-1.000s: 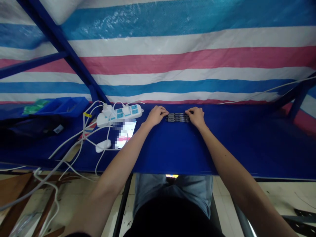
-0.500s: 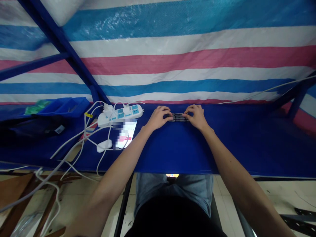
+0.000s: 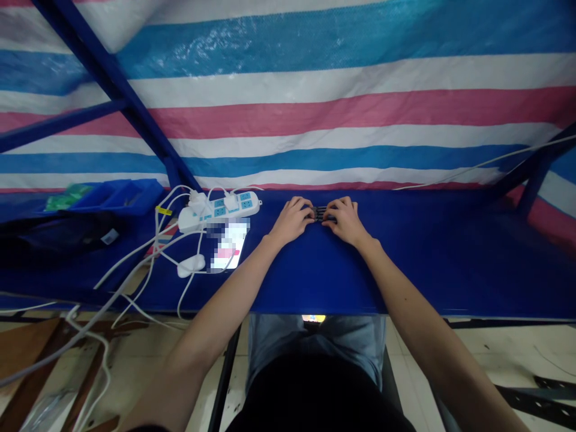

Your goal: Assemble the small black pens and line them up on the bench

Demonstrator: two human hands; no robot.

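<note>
Several slim black pen-like sticks [image 3: 320, 213] lie side by side on the blue table [image 3: 324, 270], running left to right. At their left ends my left hand [image 3: 291, 222] is closed, thumb and fingers pinching them. My right hand [image 3: 346, 222] grips the right part of the bundle with bent fingers. Only a short middle stretch of the sticks shows between the two hands; their ends are hidden by my fingers. Whether they are pens or similar rods is too small to tell.
Left of my hands are a white power strip [image 3: 249, 204] with plugs, a lit phone [image 3: 229, 255], a white adapter [image 3: 191, 265] and tangled cables. Farther left stand blue bins [image 3: 128, 197] and a black bag [image 3: 58, 234]. Striped sheeting [image 3: 315, 114] hangs behind the table.
My right hand has slid left along the sticks toward my left hand, so less of them shows. My left hand stays at about the same place.
</note>
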